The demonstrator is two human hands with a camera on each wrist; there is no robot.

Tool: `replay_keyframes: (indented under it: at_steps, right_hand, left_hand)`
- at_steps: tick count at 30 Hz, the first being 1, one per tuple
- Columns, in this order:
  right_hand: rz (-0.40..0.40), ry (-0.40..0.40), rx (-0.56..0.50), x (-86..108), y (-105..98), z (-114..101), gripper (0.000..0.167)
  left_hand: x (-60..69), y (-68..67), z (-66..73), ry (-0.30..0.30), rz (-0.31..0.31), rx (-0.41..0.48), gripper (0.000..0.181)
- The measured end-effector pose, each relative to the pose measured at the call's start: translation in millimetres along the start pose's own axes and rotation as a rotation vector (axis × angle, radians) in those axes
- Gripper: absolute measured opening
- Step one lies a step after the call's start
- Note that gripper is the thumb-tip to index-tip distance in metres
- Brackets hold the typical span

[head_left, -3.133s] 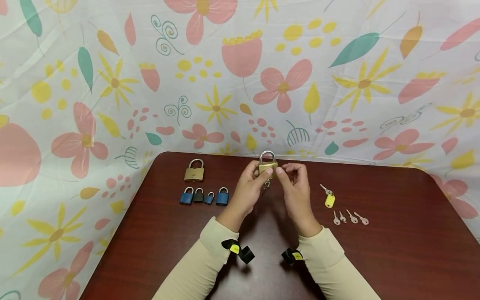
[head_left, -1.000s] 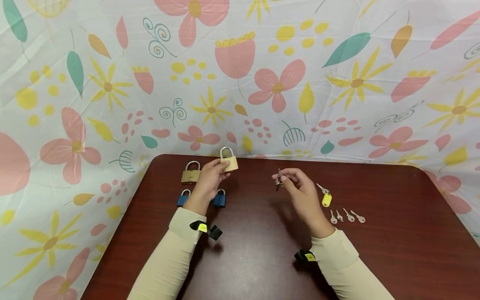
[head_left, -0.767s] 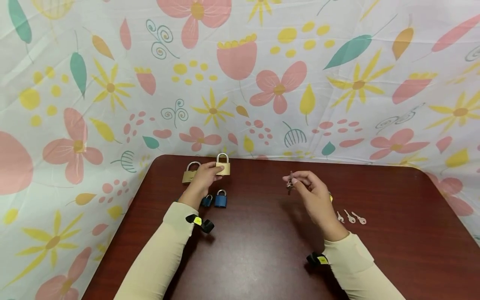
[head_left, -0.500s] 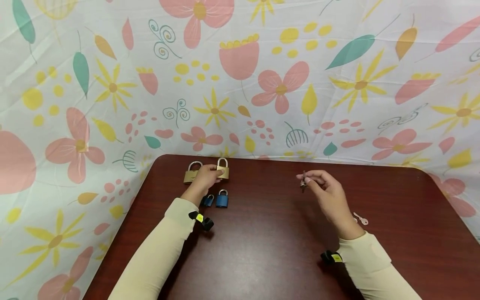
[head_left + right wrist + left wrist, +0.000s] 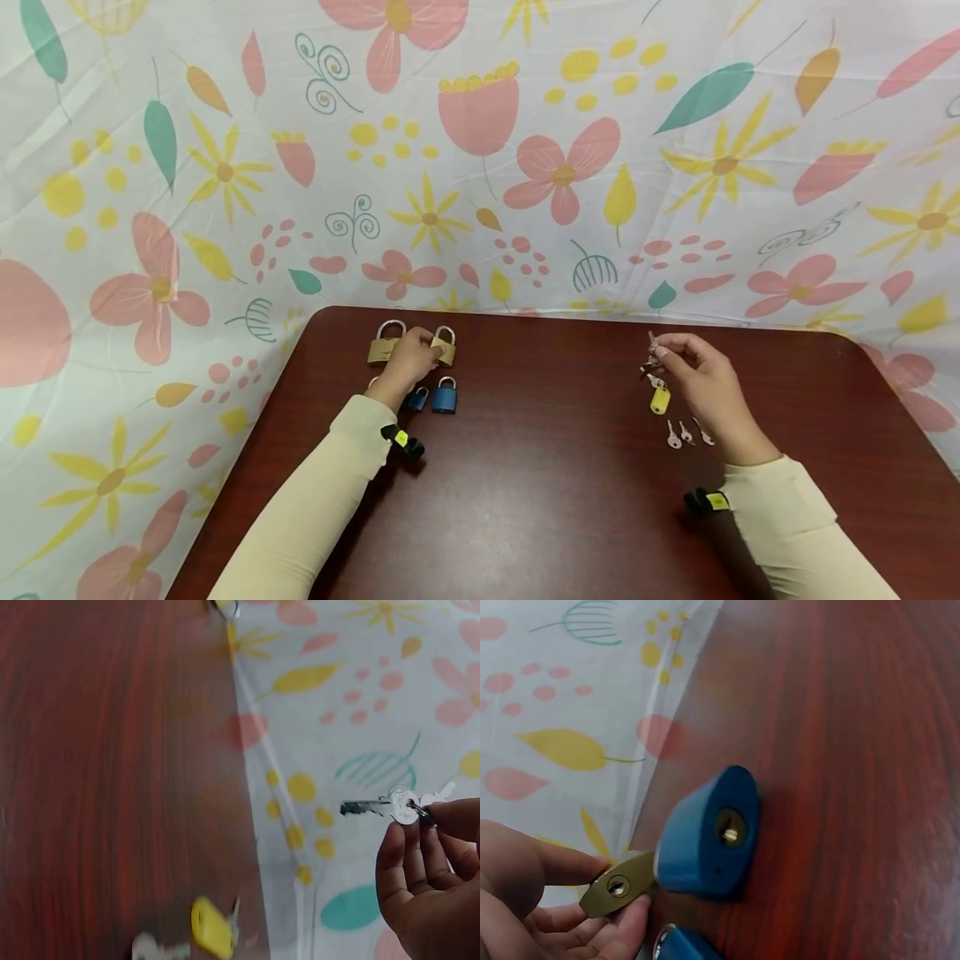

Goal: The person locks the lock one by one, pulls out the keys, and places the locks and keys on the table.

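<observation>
My left hand pinches a brass padlock by its body, at the back left of the table. The keyhole of this brass padlock faces the left wrist camera. Beside it stands a larger brass padlock, partly covered by my fingers. Over at the right, my right hand pinches a small bunch of keys between thumb and fingers. One key slot of a blue padlock shows near the left hand. In the right wrist view a silver key points away from the fingertips.
In front of the brass padlocks stand a blue padlock and a smaller blue padlock; others are hidden by the left wrist. A yellow key tag and several loose keys lie below the right hand. A patterned cloth hangs behind the table.
The hands have moved apart from the middle. My left hand has carried the brass padlock left and down to the larger one; my right hand has taken the keys right, above the yellow tag.
</observation>
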State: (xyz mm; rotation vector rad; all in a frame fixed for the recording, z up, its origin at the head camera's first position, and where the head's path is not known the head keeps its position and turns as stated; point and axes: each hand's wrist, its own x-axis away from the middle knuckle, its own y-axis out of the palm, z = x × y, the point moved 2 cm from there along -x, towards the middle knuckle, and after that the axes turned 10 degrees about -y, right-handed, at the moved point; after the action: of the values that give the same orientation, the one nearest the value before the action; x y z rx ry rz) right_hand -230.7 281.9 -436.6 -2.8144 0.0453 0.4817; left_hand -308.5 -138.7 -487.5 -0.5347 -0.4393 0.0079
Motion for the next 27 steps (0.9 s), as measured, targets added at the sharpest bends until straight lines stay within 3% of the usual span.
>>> replay_keyframes:
  at_steps: [5,10,17,23,27]
  right_hand:
    - [-0.043,0.003,0.133,-9.4,-21.4,16.3,0.031]
    - [-0.093,0.049,0.236,-15.5,-42.1,39.2,0.038]
    - [-0.188,0.123,0.287,-19.1,-63.5,60.0,0.04]
    - [-0.335,0.234,0.313,-19.8,-77.6,71.8,0.041]
    - [-0.372,0.285,0.309,-20.7,-84.6,80.4,0.041]
  left_hand:
    - [5.0,-1.1,3.7,0.061,0.1,-0.208,0.043]
    - [8.0,0.0,3.8,0.111,0.15,-0.303,0.042]
    - [10.6,2.4,2.6,0.142,0.177,-0.327,0.044]
    - [7.9,0.6,-1.0,0.177,0.178,-0.313,0.027]
    - [7.6,1.2,-0.8,0.191,0.186,-0.31,0.028]
